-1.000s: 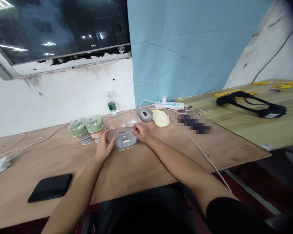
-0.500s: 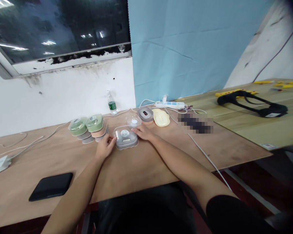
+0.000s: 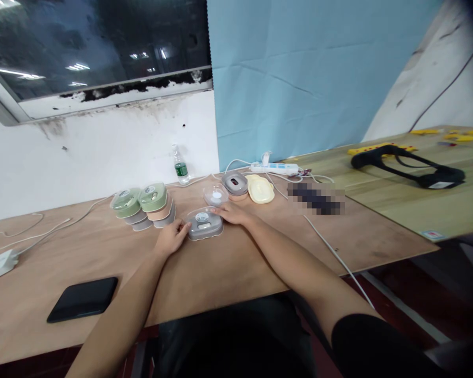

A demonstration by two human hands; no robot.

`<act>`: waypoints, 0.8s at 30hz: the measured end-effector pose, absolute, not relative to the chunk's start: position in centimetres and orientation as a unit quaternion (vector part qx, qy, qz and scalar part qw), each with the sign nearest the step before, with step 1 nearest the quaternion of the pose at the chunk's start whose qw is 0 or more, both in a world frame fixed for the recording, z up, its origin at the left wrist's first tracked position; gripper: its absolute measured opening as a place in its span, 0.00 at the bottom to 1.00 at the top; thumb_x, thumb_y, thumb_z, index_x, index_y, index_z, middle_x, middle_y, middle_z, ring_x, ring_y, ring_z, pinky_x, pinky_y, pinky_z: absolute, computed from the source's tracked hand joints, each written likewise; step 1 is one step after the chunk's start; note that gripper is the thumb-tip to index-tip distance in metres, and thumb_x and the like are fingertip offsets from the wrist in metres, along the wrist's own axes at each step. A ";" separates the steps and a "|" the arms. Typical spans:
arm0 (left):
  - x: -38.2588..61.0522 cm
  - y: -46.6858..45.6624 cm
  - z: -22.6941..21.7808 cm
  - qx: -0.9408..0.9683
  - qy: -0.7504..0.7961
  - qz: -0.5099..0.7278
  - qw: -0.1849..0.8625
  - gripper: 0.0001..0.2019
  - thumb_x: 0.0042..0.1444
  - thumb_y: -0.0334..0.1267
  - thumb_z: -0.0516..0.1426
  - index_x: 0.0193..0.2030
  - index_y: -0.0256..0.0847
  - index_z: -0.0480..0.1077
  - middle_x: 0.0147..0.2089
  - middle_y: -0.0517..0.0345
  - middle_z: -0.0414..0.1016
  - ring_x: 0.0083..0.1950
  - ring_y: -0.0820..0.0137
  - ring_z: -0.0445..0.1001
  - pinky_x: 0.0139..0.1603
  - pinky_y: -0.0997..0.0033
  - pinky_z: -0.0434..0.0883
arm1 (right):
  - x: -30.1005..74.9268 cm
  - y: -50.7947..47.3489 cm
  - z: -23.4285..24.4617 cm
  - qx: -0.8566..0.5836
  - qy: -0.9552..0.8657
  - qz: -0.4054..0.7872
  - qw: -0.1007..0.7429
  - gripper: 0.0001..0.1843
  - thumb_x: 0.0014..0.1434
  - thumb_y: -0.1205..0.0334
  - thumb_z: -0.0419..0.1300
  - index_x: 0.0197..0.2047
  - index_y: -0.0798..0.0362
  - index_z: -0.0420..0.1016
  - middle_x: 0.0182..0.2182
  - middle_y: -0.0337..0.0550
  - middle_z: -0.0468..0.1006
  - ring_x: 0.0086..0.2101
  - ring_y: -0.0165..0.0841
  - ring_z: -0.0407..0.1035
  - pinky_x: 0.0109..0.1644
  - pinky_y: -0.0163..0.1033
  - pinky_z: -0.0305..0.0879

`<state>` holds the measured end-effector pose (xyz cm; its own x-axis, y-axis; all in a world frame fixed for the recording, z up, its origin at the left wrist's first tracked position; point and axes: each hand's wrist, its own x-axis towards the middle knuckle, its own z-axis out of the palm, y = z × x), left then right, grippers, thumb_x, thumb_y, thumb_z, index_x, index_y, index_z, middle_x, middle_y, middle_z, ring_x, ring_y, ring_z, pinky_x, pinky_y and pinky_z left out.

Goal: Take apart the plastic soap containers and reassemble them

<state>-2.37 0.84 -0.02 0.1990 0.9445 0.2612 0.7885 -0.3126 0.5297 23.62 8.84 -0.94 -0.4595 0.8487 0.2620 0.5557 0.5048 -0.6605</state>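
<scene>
A flat grey plastic box [image 3: 204, 225] with a clear lid and a round label on top sits on the wooden table [image 3: 220, 268], between my two hands. My left hand [image 3: 172, 237] presses its fingertips against the box's left end. My right hand [image 3: 232, 213] lies across the lid's far right edge, fingers on the clear plastic. Together the hands hold the box from both sides. Just behind it stands a small clear dish [image 3: 216, 196] with something white inside.
Stacked green boxes [image 3: 153, 197] stand left of my hands. A grey-topped box [image 3: 235, 184] and a cream box [image 3: 260, 189] stand behind them. A bottle [image 3: 180, 167], power strip [image 3: 274, 168], cables and black tablet [image 3: 82, 299] lie about.
The clear lid, raised above the grey box a second ago, now lies flat on it. Both hands have stayed at the box, and the view has shifted slightly.
</scene>
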 end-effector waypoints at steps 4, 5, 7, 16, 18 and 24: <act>-2.4 0.9 0.0 0.771 0.568 0.250 0.143 0.22 0.60 0.57 0.45 0.29 0.42 0.64 0.28 0.59 0.72 0.31 0.67 0.70 0.33 0.69 0.62 | 23.8 9.1 -0.9 -0.427 -0.832 0.261 0.241 0.34 0.56 0.33 0.48 0.16 0.55 0.66 0.15 0.34 0.63 0.20 0.27 0.58 0.27 0.32 0.52; -2.4 0.9 0.0 0.771 0.570 0.247 0.141 0.22 0.60 0.57 0.45 0.29 0.42 0.64 0.28 0.59 0.72 0.31 0.67 0.69 0.32 0.70 0.62 | 23.8 9.1 -0.8 -0.429 -0.830 0.262 0.240 0.34 0.56 0.33 0.48 0.16 0.55 0.67 0.15 0.34 0.63 0.20 0.27 0.59 0.27 0.32 0.52; -2.4 1.0 0.0 0.770 0.574 0.242 0.136 0.22 0.61 0.57 0.44 0.29 0.42 0.64 0.29 0.59 0.72 0.31 0.67 0.70 0.31 0.70 0.61 | 23.8 9.0 -0.8 -0.435 -0.824 0.265 0.247 0.33 0.57 0.34 0.49 0.19 0.55 0.70 0.16 0.35 0.66 0.22 0.28 0.62 0.28 0.32 0.54; -2.4 1.1 -0.1 0.765 0.578 0.251 0.135 0.21 0.61 0.57 0.44 0.31 0.43 0.64 0.30 0.57 0.73 0.33 0.65 0.72 0.34 0.69 0.63 | 23.5 9.2 -0.7 -0.478 -0.804 0.243 0.255 0.23 0.59 0.42 0.54 0.33 0.53 0.77 0.29 0.45 0.79 0.35 0.38 0.71 0.36 0.35 0.60; -2.4 1.0 -0.1 0.760 0.582 0.255 0.137 0.21 0.61 0.57 0.45 0.33 0.42 0.64 0.31 0.57 0.74 0.33 0.65 0.72 0.34 0.69 0.63 | 23.4 9.2 -0.7 -0.481 -0.805 0.236 0.254 0.22 0.59 0.42 0.54 0.34 0.52 0.78 0.30 0.45 0.80 0.35 0.39 0.71 0.37 0.36 0.60; -2.5 1.2 -0.2 0.759 0.584 0.250 0.141 0.21 0.59 0.58 0.46 0.31 0.42 0.65 0.29 0.59 0.72 0.31 0.67 0.70 0.32 0.70 0.62 | 23.6 9.0 -0.9 -0.465 -0.819 0.235 0.240 0.28 0.60 0.39 0.50 0.28 0.53 0.77 0.25 0.43 0.77 0.29 0.35 0.70 0.34 0.35 0.59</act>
<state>-2.51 1.22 -0.20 0.1931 0.9575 0.2141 0.8164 -0.2779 0.5062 23.57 9.01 -0.95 -0.4519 0.8746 0.1756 0.6490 0.4574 -0.6079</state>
